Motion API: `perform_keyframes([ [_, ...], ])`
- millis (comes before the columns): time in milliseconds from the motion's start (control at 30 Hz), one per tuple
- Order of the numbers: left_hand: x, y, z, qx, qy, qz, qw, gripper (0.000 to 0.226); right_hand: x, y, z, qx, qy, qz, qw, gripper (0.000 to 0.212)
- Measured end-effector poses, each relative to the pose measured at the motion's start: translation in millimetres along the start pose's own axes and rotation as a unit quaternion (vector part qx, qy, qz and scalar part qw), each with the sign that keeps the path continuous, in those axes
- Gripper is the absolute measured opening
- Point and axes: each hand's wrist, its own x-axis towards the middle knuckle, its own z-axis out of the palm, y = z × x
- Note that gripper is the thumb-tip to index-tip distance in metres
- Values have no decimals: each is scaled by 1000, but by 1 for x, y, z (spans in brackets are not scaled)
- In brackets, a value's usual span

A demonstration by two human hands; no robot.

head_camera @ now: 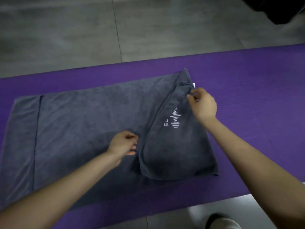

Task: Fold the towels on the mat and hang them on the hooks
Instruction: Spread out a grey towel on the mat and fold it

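Grey towel (82, 123) lies spread lengthwise on the purple mat (247, 80), its end under the right hand (203, 104) already turned over into a slanted flap that shows a white embroidered logo (175, 119). The right grip is pinched on the flap's far corner, just beside a small white label (194, 85). The left hand (123, 143) has its fingers curled at the flap's near edge, and its grip appears to be closed on the cloth there. The fold looks to be barely begun. To do it well, both grips should carry the flap across together, away from the right grip and toward the long flat stretch beyond the left one. Keeping the cloth taut between them would bring the skewed edge square to the towel's long sides before it is laid down and smoothed. Beyond the right grip lies bare mat, then grey floor tiles (66, 30) and a dark shape (280, 9) I cannot identify. Nothing lies in the flap's path, and no hooks are in view.
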Motion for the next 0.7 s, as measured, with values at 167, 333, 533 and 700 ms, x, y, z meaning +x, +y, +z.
perform_keyframes([
  [167, 5, -20, 16, 83, 22, 51, 995, 12, 46, -15, 14, -150, 9, -46, 988, 34],
  [333, 3, -32, 13, 166, 19, 78, 983, 15, 57, -22, 21, -210, 34, -87, 973, 26],
  [533, -11, -25, 6, -8, -9, 30, 999, 10, 44, -30, 5, -126, 88, -104, 983, 27],
  [700, -56, 1, -22, -157, -59, 30, 985, 13, 29, -88, -33, 8, 72, -149, 986, 22],
])
